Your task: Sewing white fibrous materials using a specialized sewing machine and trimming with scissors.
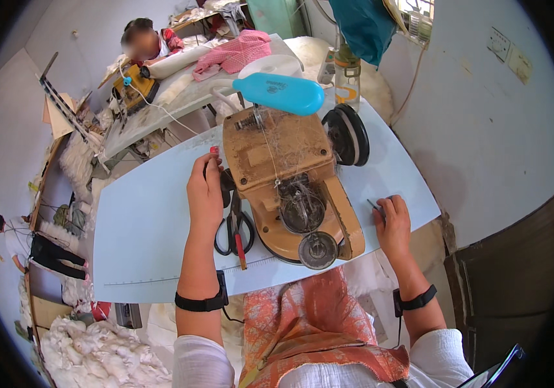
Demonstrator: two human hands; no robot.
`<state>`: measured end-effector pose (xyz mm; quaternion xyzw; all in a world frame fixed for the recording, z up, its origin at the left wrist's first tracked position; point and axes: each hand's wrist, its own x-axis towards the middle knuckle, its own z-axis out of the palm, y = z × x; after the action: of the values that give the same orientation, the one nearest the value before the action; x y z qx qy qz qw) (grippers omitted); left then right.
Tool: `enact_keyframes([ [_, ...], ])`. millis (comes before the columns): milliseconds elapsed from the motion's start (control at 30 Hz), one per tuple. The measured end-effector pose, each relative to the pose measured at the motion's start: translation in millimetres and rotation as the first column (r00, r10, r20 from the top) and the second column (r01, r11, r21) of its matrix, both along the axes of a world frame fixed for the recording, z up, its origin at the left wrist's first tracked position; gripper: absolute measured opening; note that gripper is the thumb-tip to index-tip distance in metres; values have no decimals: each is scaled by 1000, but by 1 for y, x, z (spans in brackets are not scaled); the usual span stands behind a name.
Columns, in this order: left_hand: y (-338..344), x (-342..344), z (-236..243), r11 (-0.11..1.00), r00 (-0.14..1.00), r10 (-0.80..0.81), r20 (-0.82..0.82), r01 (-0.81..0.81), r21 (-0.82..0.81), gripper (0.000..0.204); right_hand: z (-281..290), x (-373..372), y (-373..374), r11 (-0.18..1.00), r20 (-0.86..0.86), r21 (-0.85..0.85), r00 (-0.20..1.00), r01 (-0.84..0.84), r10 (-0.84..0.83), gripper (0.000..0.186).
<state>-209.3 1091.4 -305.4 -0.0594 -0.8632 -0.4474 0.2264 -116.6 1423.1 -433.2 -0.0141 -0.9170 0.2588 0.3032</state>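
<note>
A tan fur sewing machine (277,152), with dusty fibres on top and two round metal discs (309,229) at its near end, stands on the pale blue table. My left hand (204,194) is beside its left side, fingers curled; a small red thing (214,149) shows at the fingertips, too small to name. Right of the machine, my right hand (393,223) rests at the tabletop and pinches a thin dark rod (373,204). Black-handled scissors (233,229) lie between my left forearm and the machine, with a thin red-handled tool (240,251) over them.
A black handwheel (347,134) juts from the machine's far right. Behind stand a blue pouch-like cover (279,92) and a clear bottle (347,81). Another person (144,42) sits at a far table; one more (41,246) is at left. White fur (102,355) is heaped lower left.
</note>
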Motion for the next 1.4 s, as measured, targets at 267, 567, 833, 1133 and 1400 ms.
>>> enact_keyframes([
  [267, 6, 4, -3, 1000, 998, 13, -67, -11, 20, 28, -3, -1, 2, 1000, -2, 10, 1000, -9, 9, 23],
  [567, 0, 4, -8, 1000, 997, 11, -78, -9, 30, 31, -5, -1, 0, 1000, -4, -2, 1000, -17, 17, 24],
  [833, -21, 51, -27, 993, 969, 108, -224, -95, 67, 39, -9, 0, 5, 999, -30, -26, 999, -19, 19, 24],
  [1133, 1, 126, -89, 839, 911, 285, 297, -87, -536, 27, -4, 0, 1, 1000, -38, -7, 999, -19, 19, 22],
  [1400, -21, 140, -90, 889, 951, 230, 209, -117, -443, 21, -5, -1, 1, 1000, -48, 18, 999, -16, 17, 22],
])
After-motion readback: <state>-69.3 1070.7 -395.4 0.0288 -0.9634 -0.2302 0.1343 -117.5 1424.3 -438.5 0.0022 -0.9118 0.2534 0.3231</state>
